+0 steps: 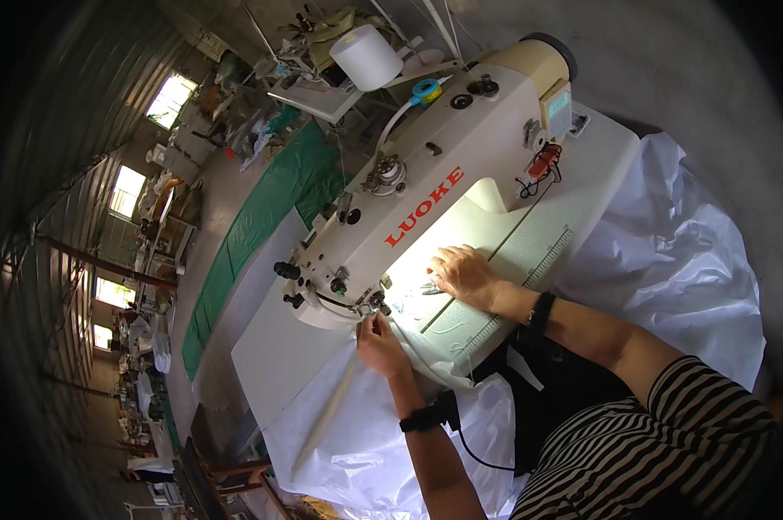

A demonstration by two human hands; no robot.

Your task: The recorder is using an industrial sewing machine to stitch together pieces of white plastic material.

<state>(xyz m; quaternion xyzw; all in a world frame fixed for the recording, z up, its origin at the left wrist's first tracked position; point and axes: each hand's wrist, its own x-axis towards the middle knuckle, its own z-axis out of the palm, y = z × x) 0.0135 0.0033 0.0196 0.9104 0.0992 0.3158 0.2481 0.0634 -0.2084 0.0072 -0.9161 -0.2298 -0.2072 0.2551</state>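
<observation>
A white industrial sewing machine (443, 186) stands tilted across the view, its lamp lighting the bed brightly. My left hand (381, 347) is at the needle end, fingertips pinched together just under the presser foot area (374, 305); whatever they pinch is too small to tell. On the lit machine bed (495, 290) rests my right hand (468, 276), fingers curled, with a small dark metallic item partly showing beneath them. White shiny fabric (357, 433) hangs over the table's near edge below my left hand. A loose thread lies on the bed between the hands.
More white sheeting (669, 260) drapes off the right side. A white thread cone (365, 57) stands behind the machine. A long green cover (253, 243) lies on a surface to the left. A black cable runs from my left wristband.
</observation>
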